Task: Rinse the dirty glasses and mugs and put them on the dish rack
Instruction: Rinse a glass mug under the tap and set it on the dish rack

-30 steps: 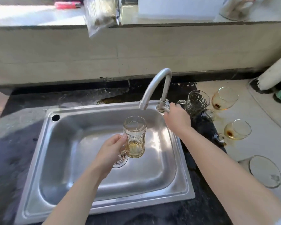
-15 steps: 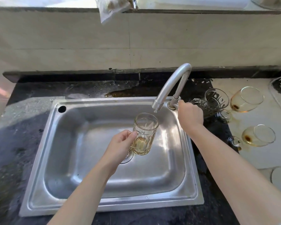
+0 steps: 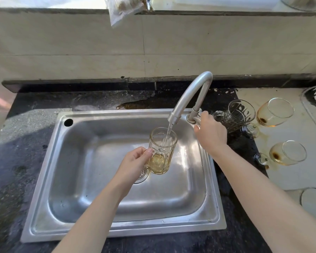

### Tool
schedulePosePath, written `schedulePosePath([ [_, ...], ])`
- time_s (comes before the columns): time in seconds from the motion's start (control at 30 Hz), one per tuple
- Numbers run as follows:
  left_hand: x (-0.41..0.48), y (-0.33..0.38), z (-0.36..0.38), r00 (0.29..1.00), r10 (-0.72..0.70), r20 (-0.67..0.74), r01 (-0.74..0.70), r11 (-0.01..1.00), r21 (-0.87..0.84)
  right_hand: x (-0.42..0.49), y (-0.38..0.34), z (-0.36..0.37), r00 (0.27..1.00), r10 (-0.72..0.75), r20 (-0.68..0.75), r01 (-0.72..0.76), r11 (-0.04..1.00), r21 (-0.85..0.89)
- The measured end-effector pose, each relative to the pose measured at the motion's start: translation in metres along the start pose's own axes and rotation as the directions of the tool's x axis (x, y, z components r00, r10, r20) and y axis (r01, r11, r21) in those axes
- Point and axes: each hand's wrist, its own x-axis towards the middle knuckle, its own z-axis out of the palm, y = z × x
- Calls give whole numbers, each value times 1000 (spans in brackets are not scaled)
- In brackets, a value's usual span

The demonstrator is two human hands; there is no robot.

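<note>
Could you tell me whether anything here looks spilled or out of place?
Yes. The far wine glass and the near wine glass lie on their sides on the pale counter right of the sink, with brown dregs inside and brownish stains around their feet. A brown puddle also sits on the dark counter behind the sink.

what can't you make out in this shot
Head view only:
Dish rack: out of frame.
Drain: mostly behind the mug and left hand.
Tap handle: largely under the right hand gripping it.
Round glass item: cut off by the right edge.
Bag: cut by the top edge, contents blurred.
</note>
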Motion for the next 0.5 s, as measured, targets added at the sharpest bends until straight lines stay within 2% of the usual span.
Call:
schedulePosePath([
  [0.07,-2,-1,-3,1000,-7,2,7,1000,-9,-16,-5,-6,999,40,18,-43,965,260],
  [0.13,-4,-2,-5,1000,-16,0,16,1000,-22,-36,-13,-10,982,24,186,-122,835,536],
  [0.2,-5,-3,-6,1000,-18,12,18,1000,-21,-53,-22,-11,887,-107,448,-270,668,693],
  [0.27,-6,-3,-4,999,-20,37,21,1000,-13,-65,-29,-5,789,-241,566,-351,580,735],
  [0.3,-7,-2,-4,999,-23,47,24,1000,-5,-68,-32,-2,776,-269,571,-366,546,754],
  [0.4,-9,-3,-6,997,-42,65,43,999,-14,-68,-42,2,817,-257,516,-356,479,802],
  [0.5,-6,-1,-10,997,-76,22,78,993,-89,-62,-51,-1,846,-267,461,-276,521,808],
])
